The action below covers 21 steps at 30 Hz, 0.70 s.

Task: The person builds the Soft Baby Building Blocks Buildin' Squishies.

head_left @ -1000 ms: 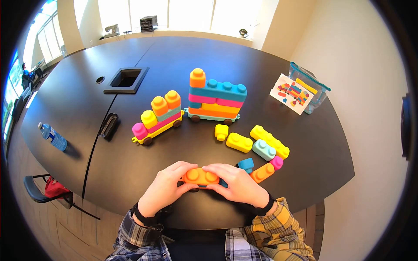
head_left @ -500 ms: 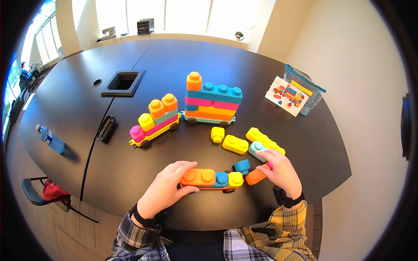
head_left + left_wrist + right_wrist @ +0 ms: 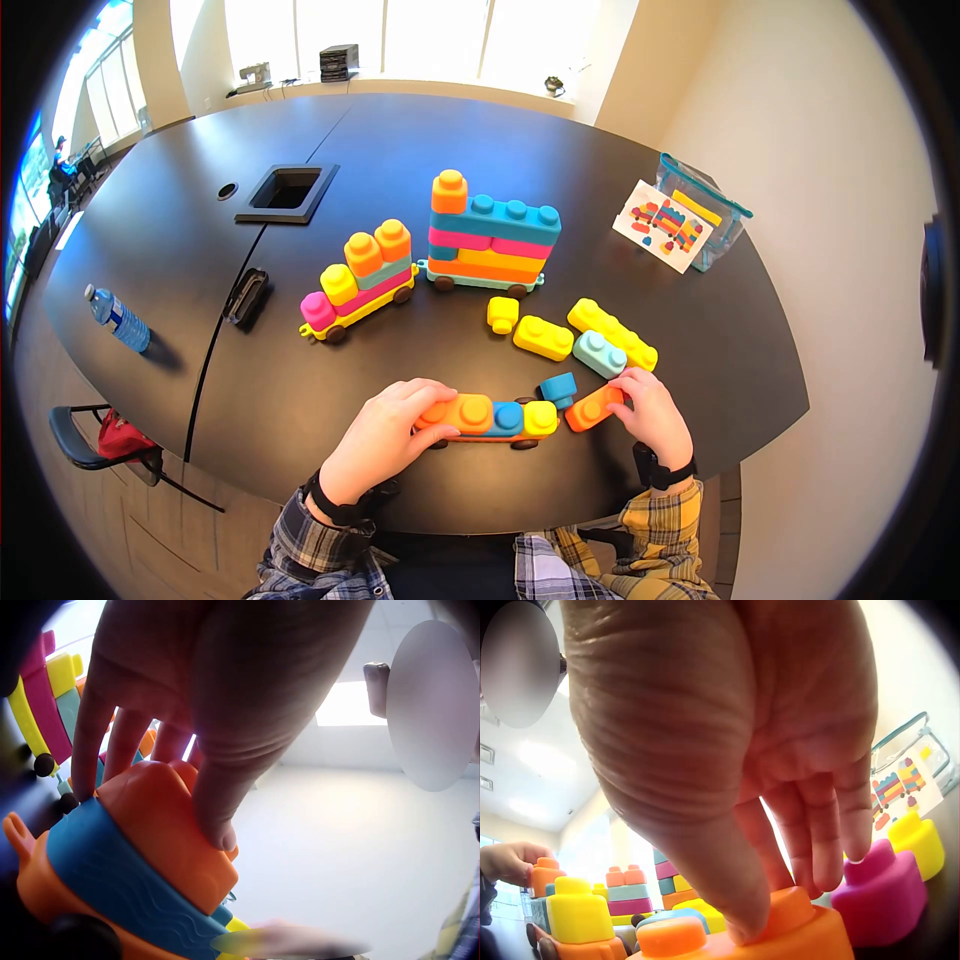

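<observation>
My left hand [image 3: 388,436] grips the left end of an orange two-stud block [image 3: 468,411] on top of an orange wheeled base. Beside that block on the base are a blue block [image 3: 507,418] and a yellow one [image 3: 540,417]. The left wrist view shows a long blue layer [image 3: 135,877] under the orange block. My right hand [image 3: 655,418] pinches a loose orange two-stud block [image 3: 592,409]; in the right wrist view the thumb lies against its stud. A magenta block [image 3: 881,896] stands beside those fingers, and a small blue block [image 3: 558,390] lies between the base and the loose orange block.
Beyond my hands stand a yellow-based car [image 3: 368,307] and a taller teal-based car [image 3: 487,285]. Loose yellow blocks [image 3: 543,338] and a light teal block [image 3: 600,354] lie nearer. A picture card [image 3: 662,226] leans on a clear bag at right; a bottle [image 3: 118,318] stands left.
My right hand has left the wheeled base, moved right, and now pinches the loose orange block. My left hand has stayed on the block atop the base.
</observation>
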### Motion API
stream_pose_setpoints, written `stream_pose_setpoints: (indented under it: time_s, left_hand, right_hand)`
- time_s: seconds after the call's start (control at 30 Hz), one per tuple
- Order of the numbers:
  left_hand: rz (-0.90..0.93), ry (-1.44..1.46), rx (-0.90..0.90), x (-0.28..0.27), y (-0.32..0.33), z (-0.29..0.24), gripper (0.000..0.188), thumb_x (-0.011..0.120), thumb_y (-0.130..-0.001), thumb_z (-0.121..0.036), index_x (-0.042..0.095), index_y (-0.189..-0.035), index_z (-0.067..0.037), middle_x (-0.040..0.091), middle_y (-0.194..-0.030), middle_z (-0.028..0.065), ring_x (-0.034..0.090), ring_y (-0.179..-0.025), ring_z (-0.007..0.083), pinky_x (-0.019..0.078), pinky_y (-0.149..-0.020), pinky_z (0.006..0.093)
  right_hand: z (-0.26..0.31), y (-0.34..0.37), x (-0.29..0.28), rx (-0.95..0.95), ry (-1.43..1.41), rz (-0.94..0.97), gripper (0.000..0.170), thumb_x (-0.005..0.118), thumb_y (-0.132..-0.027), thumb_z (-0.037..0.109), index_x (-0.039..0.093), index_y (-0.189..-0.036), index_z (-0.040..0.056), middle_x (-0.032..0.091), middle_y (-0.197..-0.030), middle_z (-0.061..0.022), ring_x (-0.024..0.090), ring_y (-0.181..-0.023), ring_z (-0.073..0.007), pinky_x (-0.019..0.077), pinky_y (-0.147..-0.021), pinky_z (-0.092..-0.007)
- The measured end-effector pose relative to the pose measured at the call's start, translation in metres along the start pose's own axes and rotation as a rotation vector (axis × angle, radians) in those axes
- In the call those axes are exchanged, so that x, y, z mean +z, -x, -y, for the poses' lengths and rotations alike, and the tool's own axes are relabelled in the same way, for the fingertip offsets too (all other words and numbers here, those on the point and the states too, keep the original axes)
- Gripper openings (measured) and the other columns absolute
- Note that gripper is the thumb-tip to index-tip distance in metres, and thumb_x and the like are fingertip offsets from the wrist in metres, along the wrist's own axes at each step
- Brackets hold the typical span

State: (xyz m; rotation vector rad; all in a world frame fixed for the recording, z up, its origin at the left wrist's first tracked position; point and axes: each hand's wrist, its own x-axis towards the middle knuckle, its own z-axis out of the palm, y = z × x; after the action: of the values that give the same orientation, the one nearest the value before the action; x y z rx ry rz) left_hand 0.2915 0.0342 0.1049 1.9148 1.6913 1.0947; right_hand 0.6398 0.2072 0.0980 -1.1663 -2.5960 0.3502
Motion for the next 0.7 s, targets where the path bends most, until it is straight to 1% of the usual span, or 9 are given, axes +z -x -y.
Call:
stream_pose_setpoints:
  time_s: [0.07,0.17,0.23,0.27,0.33,0.4,0.5,0.63,0.7]
  left_hand:
    - [0.000,-0.001,0.002,0.000,0.000,0.000,0.040,0.086,-0.084,-0.017,0.069,-0.118,-0.004,0.072,-0.117,0.0136,0.070,-0.108,0.0347,0.0568,-0.095,0.0407]
    - [-0.002,0.009,-0.002,0.000,0.000,0.000,0.040,0.086,-0.084,-0.016,0.069,-0.118,-0.004,0.072,-0.117,0.0136,0.070,-0.108,0.0349,0.0568,-0.095,0.0409]
    - [-0.005,0.009,0.008,0.000,0.000,0.000,0.040,0.086,-0.084,-0.016,0.069,-0.118,-0.004,0.072,-0.117,0.0137,0.070,-0.109,0.0350,0.0568,-0.095,0.0409]
    - [-0.003,0.011,0.006,0.000,0.000,0.000,0.040,0.086,-0.084,-0.016,0.069,-0.118,-0.004,0.072,-0.117,0.0137,0.070,-0.109,0.0350,0.0568,-0.095,0.0409]
    - [0.008,0.016,-0.009,0.000,0.000,0.000,0.040,0.086,-0.084,-0.015,0.069,-0.118,-0.004,0.072,-0.117,0.0138,0.070,-0.109,0.0351,0.0568,-0.095,0.0409]
    - [0.007,0.018,-0.012,0.001,0.000,0.000,0.040,0.086,-0.084,-0.015,0.069,-0.118,-0.004,0.072,-0.117,0.0138,0.070,-0.109,0.0351,0.0568,-0.095,0.0409]
    - [0.004,0.021,-0.012,0.001,0.000,0.000,0.041,0.086,-0.084,-0.015,0.068,-0.119,-0.004,0.072,-0.117,0.0138,0.070,-0.109,0.0351,0.0567,-0.095,0.0408]
    - [-0.002,0.019,-0.005,0.001,0.000,0.001,0.041,0.086,-0.084,-0.015,0.069,-0.119,-0.003,0.072,-0.117,0.0139,0.070,-0.109,0.0351,0.0567,-0.095,0.0406]
    - [-0.001,0.020,-0.007,0.000,0.000,0.001,0.041,0.086,-0.084,-0.015,0.069,-0.119,-0.003,0.072,-0.117,0.0139,0.070,-0.109,0.0351,0.0567,-0.095,0.0406]
  right_hand:
    - [0.001,0.000,-0.001,0.025,-0.018,0.015,0.030,0.080,-0.080,0.006,0.072,-0.108,0.0005,0.068,-0.111,-0.0149,0.065,-0.107,-0.0359,0.0547,-0.095,-0.0422]
    - [0.008,-0.001,-0.012,-0.042,0.018,-0.012,0.028,0.080,-0.081,0.006,0.070,-0.106,-0.0003,0.067,-0.109,-0.0155,0.065,-0.106,-0.0366,0.0550,-0.094,-0.0427]
    - [0.013,-0.003,-0.022,-0.087,-0.005,-0.124,0.030,0.079,-0.084,0.006,0.066,-0.110,-0.0003,0.069,-0.110,-0.0161,0.067,-0.104,-0.0374,0.0557,-0.093,-0.0416]
    - [0.018,-0.004,-0.025,-0.085,-0.006,-0.121,0.030,0.079,-0.084,0.006,0.066,-0.110,-0.0003,0.069,-0.110,-0.0161,0.067,-0.104,-0.0374,0.0557,-0.093,-0.0416]
    - [0.033,-0.008,-0.026,-0.072,-0.250,-0.281,0.030,0.077,-0.089,0.006,0.063,-0.114,0.0001,0.072,-0.113,-0.0165,0.071,-0.101,-0.0351,0.0569,-0.091,-0.0392]
    - [0.052,-0.007,-0.027,-0.010,-0.466,-0.196,0.026,0.075,-0.095,0.008,0.063,-0.116,-0.0013,0.074,-0.115,-0.0149,0.074,-0.103,-0.0234,0.0591,-0.090,-0.0351]
    - [0.063,-0.009,-0.006,-0.126,-0.629,-0.108,0.029,0.075,-0.096,0.011,0.064,-0.119,-0.0025,0.073,-0.116,-0.0126,0.074,-0.104,-0.0222,0.0593,-0.093,-0.0343]
    - [0.074,-0.015,0.006,-0.147,-0.588,-0.028,0.030,0.077,-0.096,0.014,0.064,-0.117,-0.0013,0.073,-0.114,-0.0135,0.074,-0.101,-0.0229,0.0592,-0.090,-0.0336]
    - [0.076,-0.017,0.008,-0.143,-0.582,0.012,0.031,0.078,-0.095,0.017,0.064,-0.116,-0.0009,0.072,-0.112,-0.0143,0.073,-0.099,-0.0262,0.0586,-0.088,-0.0346]
